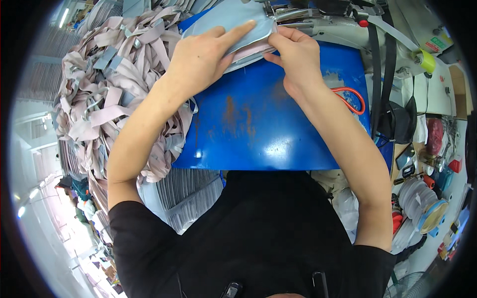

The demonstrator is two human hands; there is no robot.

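Observation:
A light blue fabric piece (228, 22) with a rounded corner lies at the far side of the blue work table, below the metal parts of a sewing machine (293, 17). My left hand (203, 57) rests on its left part, index finger stretched across the top and thumb apart near the lower edge. At the right edge my right hand (300, 54) is closed, pinching the layers between thumb and fingers close to the machine. A pale pink layer (253, 48) shows beneath the blue one, with another pale blue edge below it.
A large heap of pink and grey fabric strips (107, 94) borders the blue table (248, 129) on the left. Red loop handles (358, 101) lie by my right forearm. Stacked grey pieces (186, 198) stand below the table's near left edge. Thread cones (417, 198) are at far right.

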